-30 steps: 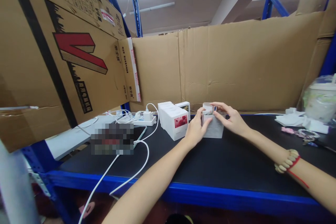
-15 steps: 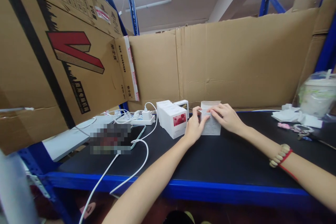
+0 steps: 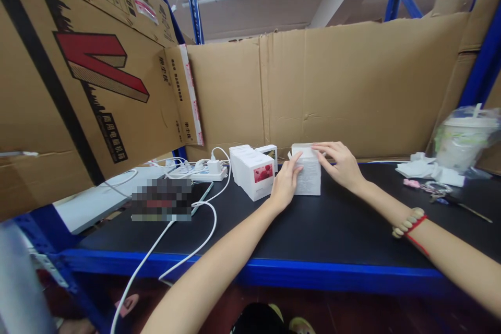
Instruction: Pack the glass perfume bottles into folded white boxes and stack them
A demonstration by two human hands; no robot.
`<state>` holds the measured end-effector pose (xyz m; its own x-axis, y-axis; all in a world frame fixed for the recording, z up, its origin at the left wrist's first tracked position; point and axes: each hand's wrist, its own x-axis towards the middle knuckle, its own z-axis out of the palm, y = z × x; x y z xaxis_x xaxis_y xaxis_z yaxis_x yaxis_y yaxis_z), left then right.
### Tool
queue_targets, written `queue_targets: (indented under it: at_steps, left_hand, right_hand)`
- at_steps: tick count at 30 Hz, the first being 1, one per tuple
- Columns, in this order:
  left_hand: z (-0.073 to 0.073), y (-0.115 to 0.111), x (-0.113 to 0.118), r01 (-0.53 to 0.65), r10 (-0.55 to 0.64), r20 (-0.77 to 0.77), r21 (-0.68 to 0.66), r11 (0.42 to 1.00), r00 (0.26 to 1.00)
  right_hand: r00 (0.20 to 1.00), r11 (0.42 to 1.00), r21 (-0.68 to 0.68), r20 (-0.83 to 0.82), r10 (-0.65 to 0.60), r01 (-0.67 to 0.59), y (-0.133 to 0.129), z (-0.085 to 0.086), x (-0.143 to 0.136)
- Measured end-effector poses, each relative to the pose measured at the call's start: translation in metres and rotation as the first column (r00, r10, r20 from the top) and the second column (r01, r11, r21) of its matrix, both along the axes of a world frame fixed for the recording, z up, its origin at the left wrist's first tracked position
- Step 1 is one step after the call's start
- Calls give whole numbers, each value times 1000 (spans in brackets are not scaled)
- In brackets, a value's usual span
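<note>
A small white carton [image 3: 308, 181] with fine print on its near face stands upright on the black tabletop, its top flap raised at the back. My left hand [image 3: 285, 183] grips its left side, with fingertips over the upper front edge. At the upper right corner, my right hand [image 3: 341, 167] has its fingers on the raised flap and its thumb by the right edge. The carton's inside is hidden from me. Close to my left hand is a row of white boxes [image 3: 261, 181], the front one bearing a red picture. Another white box with a dark picture [image 3: 270, 151] sits behind them.
A power strip [image 3: 213, 172] with plugs and white cables lies to the left, near a blurred-out device [image 3: 162, 199]. On the right are crumpled tissues [image 3: 428, 169], keys [image 3: 438, 190] and a bagged drink cup [image 3: 465, 138]. Cardboard [image 3: 352, 94] walls the back.
My fingers have come apart from the carton's top: the left hand slid to its left side, the right to the upper right corner. The flap stands more exposed. The view shifted slightly.
</note>
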<state>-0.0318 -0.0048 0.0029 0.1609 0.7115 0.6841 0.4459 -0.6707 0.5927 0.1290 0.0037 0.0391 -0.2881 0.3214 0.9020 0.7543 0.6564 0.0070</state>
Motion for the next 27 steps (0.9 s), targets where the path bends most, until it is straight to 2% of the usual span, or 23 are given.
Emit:
queue_targets:
  at_steps: [8,13,16,20,24,27]
  left_hand:
    - [0,-1,-1,-31,32,58,-11,999,998]
    - [2,0,0,-127,127,-52,11,992,991]
    - [4,-1,-1,-209,222,-136,102,973,966]
    - [2,3,-2,-277,347,-224,291,916,911]
    - [-2,10,0,-229,384,-297,445,866,874]
    - [-3,12,-1,-177,384,-343,503,846,857]
  right_hand:
    - [998,998,-16,-16,63,-64,2,-4,-3]
    - [986,989,-6,-79,149,-150,7,-10,-6]
    - [971,991,2,-198,133,-135,6,-4,-3]
    - [931,994,40,-348,113,-105,1,4,4]
    - [939,987,-32,-313,142,-160,-5,3,1]
    - [932,974,-83,-320,173,-210,-9,1,-4]
